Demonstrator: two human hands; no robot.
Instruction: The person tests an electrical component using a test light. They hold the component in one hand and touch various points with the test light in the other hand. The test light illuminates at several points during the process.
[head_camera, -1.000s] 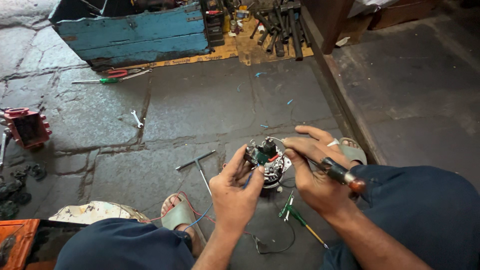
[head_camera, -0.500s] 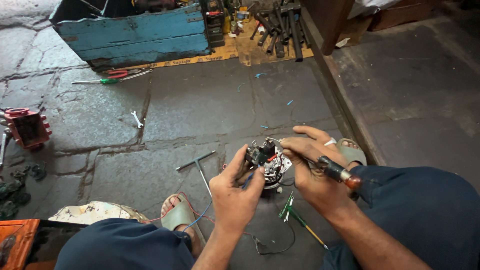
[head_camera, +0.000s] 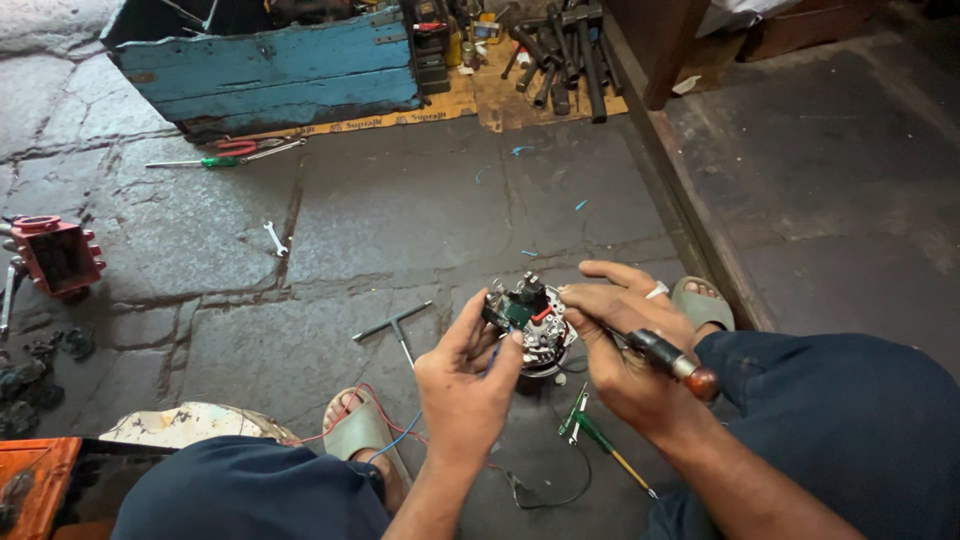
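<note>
Grey stone floor lies beneath us. Our left hand pinches the small motor assembly between our knees; our right hand's fingers wrap the screwdriver. Best we steady it and press squarely.

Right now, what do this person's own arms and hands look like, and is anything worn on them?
Both forearms are bare, with no sleeves, gloves or watch in view. The left hand shows no ring or band. The right hand has a pale ring-like band on one finger, too small to tell its make. Dark navy trousers cover the knees beside the arms.
</note>
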